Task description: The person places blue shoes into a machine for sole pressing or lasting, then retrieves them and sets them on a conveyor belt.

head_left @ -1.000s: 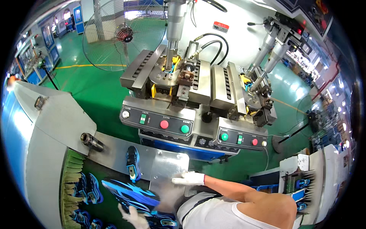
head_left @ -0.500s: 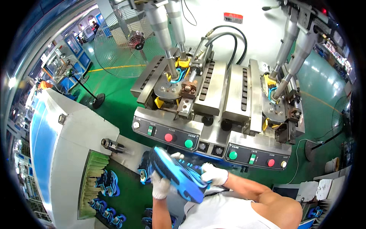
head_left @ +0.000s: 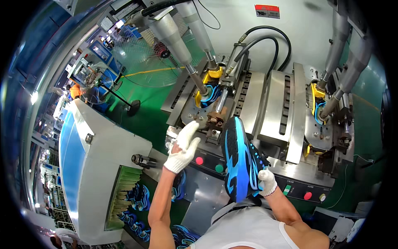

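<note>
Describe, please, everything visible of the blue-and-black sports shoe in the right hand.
The shoe shows a black, rubber-like outsole, blue sidewall and dark, blue-accented upper. Tilted, sole leftward and toe pointing forward, it is held near its rear by the white-gloved right hand, before a metal machine.

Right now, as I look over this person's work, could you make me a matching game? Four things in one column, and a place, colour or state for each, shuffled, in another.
Things:
1. Blue-and-black shoe
2. Left grip
3. Bristles
4. Small sign

Descriptions:
A. Yellow-green, left of the left grip
B. Red along its top
C. Held in the right grip
D. Gloved, open, nothing visible in it

Pairs: 1-C, 2-D, 3-A, 4-B
</note>
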`<action>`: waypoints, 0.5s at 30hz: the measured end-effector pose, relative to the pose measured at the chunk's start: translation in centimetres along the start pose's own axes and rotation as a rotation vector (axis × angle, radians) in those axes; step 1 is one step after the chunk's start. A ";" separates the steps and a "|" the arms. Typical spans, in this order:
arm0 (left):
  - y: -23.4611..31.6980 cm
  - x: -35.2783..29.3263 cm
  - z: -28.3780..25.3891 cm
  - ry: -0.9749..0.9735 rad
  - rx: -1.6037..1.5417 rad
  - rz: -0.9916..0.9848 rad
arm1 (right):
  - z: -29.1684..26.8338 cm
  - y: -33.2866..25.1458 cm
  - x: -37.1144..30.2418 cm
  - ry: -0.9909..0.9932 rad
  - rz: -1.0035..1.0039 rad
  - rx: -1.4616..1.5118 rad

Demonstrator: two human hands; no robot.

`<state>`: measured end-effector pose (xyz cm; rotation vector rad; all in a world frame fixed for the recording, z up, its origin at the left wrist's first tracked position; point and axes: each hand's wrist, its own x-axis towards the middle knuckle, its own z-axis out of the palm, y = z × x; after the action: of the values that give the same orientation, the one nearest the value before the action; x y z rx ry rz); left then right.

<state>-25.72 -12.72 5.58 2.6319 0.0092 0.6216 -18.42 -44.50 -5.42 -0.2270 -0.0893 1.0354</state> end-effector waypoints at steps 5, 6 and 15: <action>-6.9 4.2 2.7 -0.129 0.016 -0.004 | -0.1 -0.4 0.1 0.054 -0.133 -0.086; -7.7 5.5 3.7 -0.138 -0.020 0.000 | 0.6 -0.6 0.2 0.051 -0.161 -0.081; -16.3 14.6 15.6 -0.129 0.204 -0.215 | 0.6 -2.3 -2.3 0.351 -0.102 -0.285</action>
<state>-4.46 -2.82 -7.58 2.8102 0.3278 0.3955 -17.76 -47.54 -4.25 -0.6537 0.0703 0.8662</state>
